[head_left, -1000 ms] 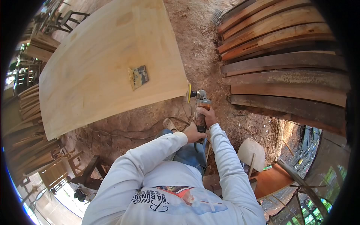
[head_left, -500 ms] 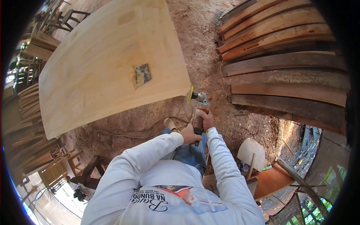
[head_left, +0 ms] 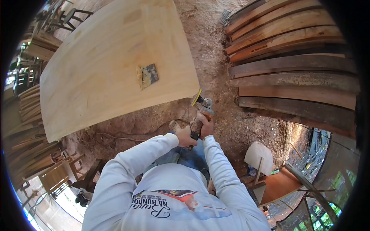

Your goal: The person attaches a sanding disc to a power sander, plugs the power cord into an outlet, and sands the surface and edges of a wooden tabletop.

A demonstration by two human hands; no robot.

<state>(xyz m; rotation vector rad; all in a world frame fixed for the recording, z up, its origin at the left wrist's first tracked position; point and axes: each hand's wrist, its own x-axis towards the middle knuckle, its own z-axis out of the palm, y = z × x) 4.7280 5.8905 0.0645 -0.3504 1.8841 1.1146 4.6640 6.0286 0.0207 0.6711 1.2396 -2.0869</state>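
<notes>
Both hands are wrapped round an angle grinder (head_left: pixel 207 111) fitted with a yellow-edged sanding disc (head_left: pixel 196 97). My left hand (head_left: pixel 184 136) grips the rear end of its body, while my right hand (head_left: pixel 206 125) holds it farther forward, just behind the metal head. The disc stands tilted at the near right corner of a large pale wooden tabletop (head_left: pixel 108 65), right at its edge. On that top lies a worn, dark-stained rectangular piece (head_left: pixel 149 75) with a tan edge.
Long thick timber planks (head_left: pixel 293 67) are stacked at the right. More boards (head_left: pixel 31 104) lie along the left. A cord (head_left: pixel 111 135) trails over the dusty ground below the tabletop. A pale rounded board (head_left: pixel 259 158) and an orange-brown panel (head_left: pixel 278 185) stand at lower right.
Both hands have shifted a little left with the grinder. Its body now slants more, and the disc has tilted at the tabletop corner.
</notes>
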